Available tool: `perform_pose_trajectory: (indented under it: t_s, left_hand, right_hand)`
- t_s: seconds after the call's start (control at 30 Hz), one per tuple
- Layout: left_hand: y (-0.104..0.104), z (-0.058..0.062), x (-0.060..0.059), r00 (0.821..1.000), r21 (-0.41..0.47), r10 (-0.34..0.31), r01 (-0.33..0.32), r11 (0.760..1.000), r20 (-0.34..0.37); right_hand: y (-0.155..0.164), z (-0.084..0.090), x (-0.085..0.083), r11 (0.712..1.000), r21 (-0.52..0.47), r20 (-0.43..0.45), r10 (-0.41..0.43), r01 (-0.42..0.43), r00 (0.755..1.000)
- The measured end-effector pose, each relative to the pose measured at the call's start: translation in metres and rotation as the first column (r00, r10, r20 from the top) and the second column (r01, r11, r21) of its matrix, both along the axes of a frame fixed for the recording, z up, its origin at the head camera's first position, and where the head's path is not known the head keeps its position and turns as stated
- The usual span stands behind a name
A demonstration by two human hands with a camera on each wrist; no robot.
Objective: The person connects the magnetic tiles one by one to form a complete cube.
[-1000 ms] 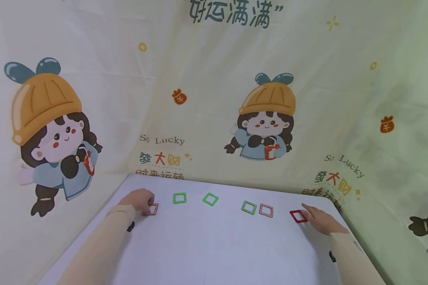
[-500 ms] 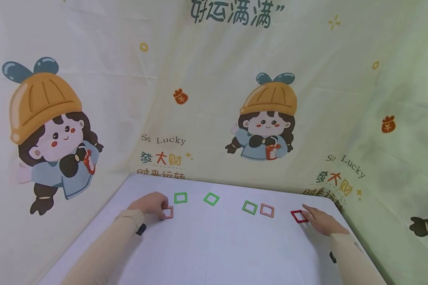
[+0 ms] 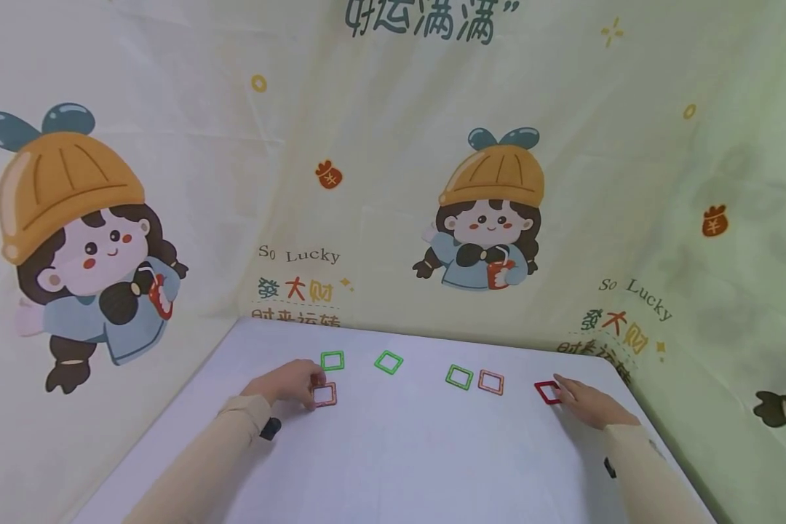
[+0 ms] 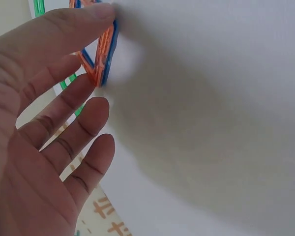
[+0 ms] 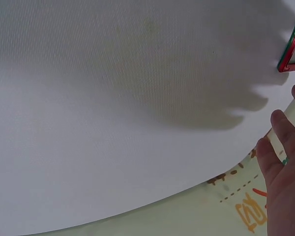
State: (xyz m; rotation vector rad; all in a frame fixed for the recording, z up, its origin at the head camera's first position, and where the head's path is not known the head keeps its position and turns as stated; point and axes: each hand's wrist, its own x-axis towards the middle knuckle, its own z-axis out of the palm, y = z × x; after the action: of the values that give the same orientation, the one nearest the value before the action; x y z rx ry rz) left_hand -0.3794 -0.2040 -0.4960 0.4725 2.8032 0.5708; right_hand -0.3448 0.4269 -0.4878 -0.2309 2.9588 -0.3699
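On the white table (image 3: 399,451), my left hand (image 3: 313,386) pinches an orange square frame (image 3: 324,394) by its left side. The left wrist view shows my left hand (image 4: 99,49) with the thumb on the far edge of the orange frame (image 4: 107,46), which has a blue underside, and the index fingertip at its near corner. My right hand (image 3: 566,389) lies flat with straight fingers, their tips at the right edge of a red square frame (image 3: 547,391). In the right wrist view the red frame (image 5: 292,49) lies a little beyond my right hand (image 5: 285,132).
Three green square frames (image 3: 332,360) (image 3: 388,362) (image 3: 459,377) and another orange one (image 3: 490,382) lie in a row near the table's far edge. A printed cartoon cloth (image 3: 393,182) hangs close behind and on both sides.
My left hand has slid the orange frame rightward and slightly nearer, from the far left to just below the leftmost green frame. The right hand has stayed by the red frame.
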Motion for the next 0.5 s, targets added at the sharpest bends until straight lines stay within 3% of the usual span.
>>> perform_pose_trajectory:
  t_s: [0.3, 0.5]
  left_hand:
    - [0.032, 0.004, 0.014, 0.996, -0.032, -0.091, 0.091, 0.995, 0.008]
    - [0.061, 0.004, 0.028, 0.98, -0.08, -0.195, 0.192, 0.978, -0.027]
  right_hand:
    - [-0.012, 0.005, -0.004, 1.0, -0.005, 0.028, -0.017, 0.017, 0.999]
    - [-0.011, -0.002, -0.012, 0.998, 0.066, 0.02, -0.005, 0.004, 1.0]
